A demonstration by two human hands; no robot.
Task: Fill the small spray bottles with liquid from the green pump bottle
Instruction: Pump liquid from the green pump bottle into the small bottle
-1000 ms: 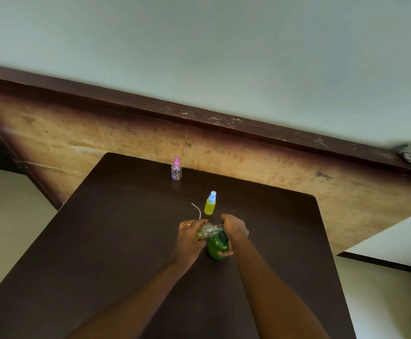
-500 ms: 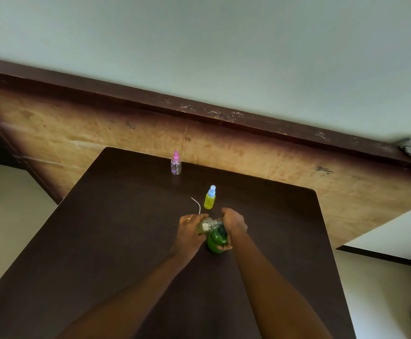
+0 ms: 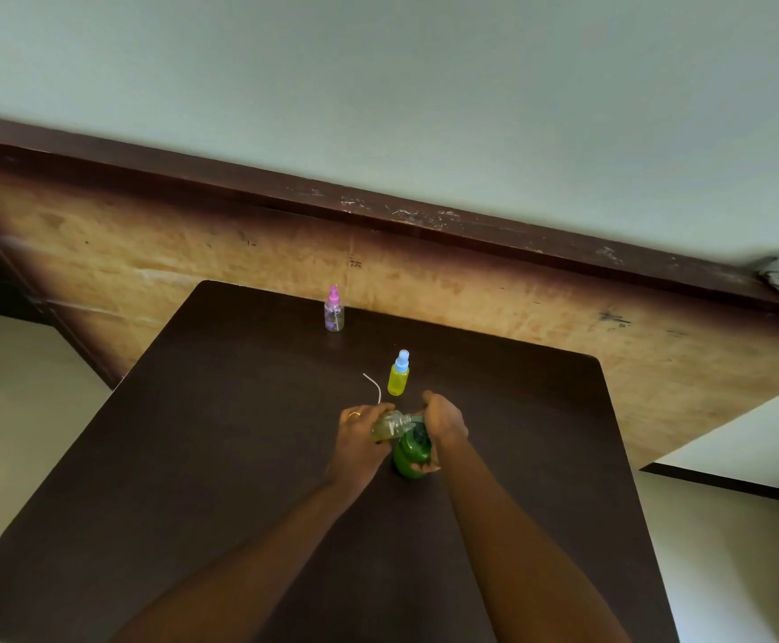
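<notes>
Green pump bottle (image 3: 410, 454) stands upright near the middle of the dark table (image 3: 192, 457), held in your right hand.

Your right hand (image 3: 444, 422) curls over its top with the thumb round its lower body, so the pump head is hidden. Your left hand (image 3: 359, 436), a ring on one finger, grips a small clear bottle (image 3: 390, 424), tilted toward the green bottle's top. Where the two meet is covered, so contact cannot be told, and the yellowish fill level is hard to read. Just beyond your hands a thin white tube (image 3: 373, 387) lies on the table, its near end cut off behind your left hand. Beside it a yellow spray bottle (image 3: 398, 375) with a blue cap stands upright. Near the far edge stands a pink-capped spray bottle (image 3: 334, 310).
</notes>
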